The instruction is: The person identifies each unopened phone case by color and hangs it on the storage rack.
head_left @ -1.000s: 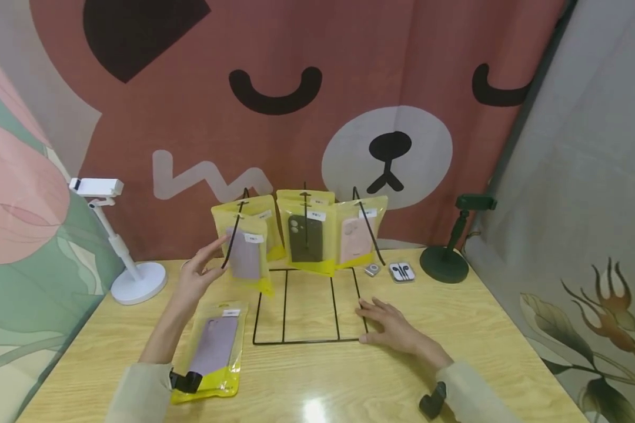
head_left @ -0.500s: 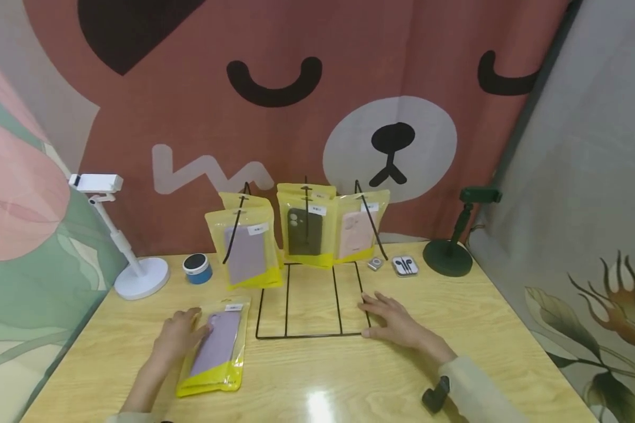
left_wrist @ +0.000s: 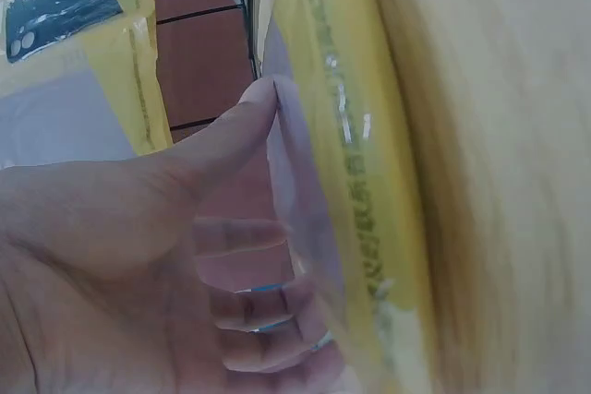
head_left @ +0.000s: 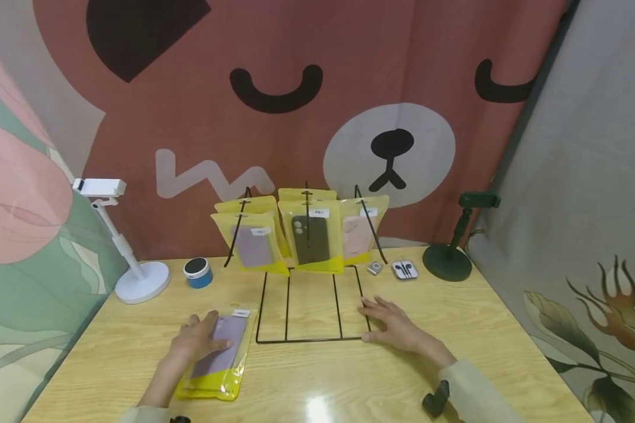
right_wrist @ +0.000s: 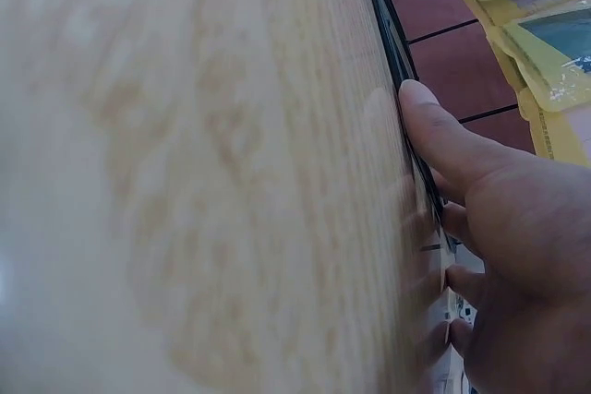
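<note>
My left hand [head_left: 193, 341] lies over a yellow packaged phone case [head_left: 219, 352] on the table. In the left wrist view its thumb [left_wrist: 249, 113] touches the pack's face, with the other fingers slightly bent against it. My right hand [head_left: 394, 326] rests at the right side of a black wire display rack [head_left: 312, 340], thumb by its front corner and fingers spread. Several yellow phone case packs hang on the rack: a purple one [head_left: 254, 247] at left, a black one [head_left: 311, 238] in the middle, a pink one [head_left: 357, 232] at right.
Behind the left hand stands a blue and white cylinder [head_left: 198, 273]. Boxed earphones [head_left: 404, 270] and a small silver gadget [head_left: 374, 268] lie right of the rack. A white stand [head_left: 143, 282] and a dark green stand [head_left: 447, 262] flank the back. A printed curtain [head_left: 275, 147] closes the rear.
My left hand has come down from the hanging purple pack to the one on the table, whose top end has shifted slightly right. The hung pack has swung back. My right hand has stayed put.
</note>
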Demonstrator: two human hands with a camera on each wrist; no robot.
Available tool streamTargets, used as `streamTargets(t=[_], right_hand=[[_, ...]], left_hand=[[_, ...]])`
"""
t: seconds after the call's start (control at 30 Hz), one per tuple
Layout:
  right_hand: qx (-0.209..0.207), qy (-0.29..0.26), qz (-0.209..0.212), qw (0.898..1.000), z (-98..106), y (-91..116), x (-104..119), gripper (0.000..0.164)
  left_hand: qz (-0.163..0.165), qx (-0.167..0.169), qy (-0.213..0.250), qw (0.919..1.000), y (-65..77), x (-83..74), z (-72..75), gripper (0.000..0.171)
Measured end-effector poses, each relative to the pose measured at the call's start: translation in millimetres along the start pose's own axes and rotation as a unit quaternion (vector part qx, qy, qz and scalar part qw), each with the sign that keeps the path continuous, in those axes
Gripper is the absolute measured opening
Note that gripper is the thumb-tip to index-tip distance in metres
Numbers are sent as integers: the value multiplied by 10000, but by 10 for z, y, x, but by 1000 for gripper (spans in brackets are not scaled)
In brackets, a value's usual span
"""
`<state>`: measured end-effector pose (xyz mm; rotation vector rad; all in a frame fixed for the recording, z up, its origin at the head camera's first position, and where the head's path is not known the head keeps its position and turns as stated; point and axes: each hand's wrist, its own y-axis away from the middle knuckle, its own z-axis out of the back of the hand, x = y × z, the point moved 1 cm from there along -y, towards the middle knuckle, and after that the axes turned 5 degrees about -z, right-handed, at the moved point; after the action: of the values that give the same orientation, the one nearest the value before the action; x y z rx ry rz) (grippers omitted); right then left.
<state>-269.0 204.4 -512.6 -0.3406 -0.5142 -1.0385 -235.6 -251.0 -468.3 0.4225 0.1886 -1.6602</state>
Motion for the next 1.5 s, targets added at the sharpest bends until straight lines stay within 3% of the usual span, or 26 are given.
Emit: streamTargets(t=[0.33, 0.53, 0.6, 0.77, 0.9, 1.0, 1.17, 1.5], right_hand=[[-30, -40, 91, 9999, 13, -17, 2, 69], [2, -52, 60, 10000, 1, -16, 17, 68], [16, -57, 50, 10000, -4, -14, 22, 68], [41, -119, 75, 9999, -4, -10, 34, 68], [5, -44, 107, 9999, -1, -14, 32, 68], [-41, 1, 118, 9999, 7, -18, 26, 68], [-31, -18, 93, 10000, 11, -16, 12, 68], [13, -40, -1, 10000, -3, 3, 7, 69]], left_hand=[[-11, 131, 771, 9969, -63, 35, -11, 97], [-411, -384, 1086, 9925, -19, 140, -61, 59], [-413, -554, 1244, 9898, 6, 183, -68, 52], [-459, -959, 1364, 9849, 49, 235, -30, 52], [-674, -1327, 1404, 9788, 69, 224, 49, 54], [-737, -1458, 1659, 9725, 76, 220, 89, 55], [-523, -1244, 2455, 9600, 95, 268, 82, 60], [-221, -753, 2948, 9523, 239, 309, 145, 43]])
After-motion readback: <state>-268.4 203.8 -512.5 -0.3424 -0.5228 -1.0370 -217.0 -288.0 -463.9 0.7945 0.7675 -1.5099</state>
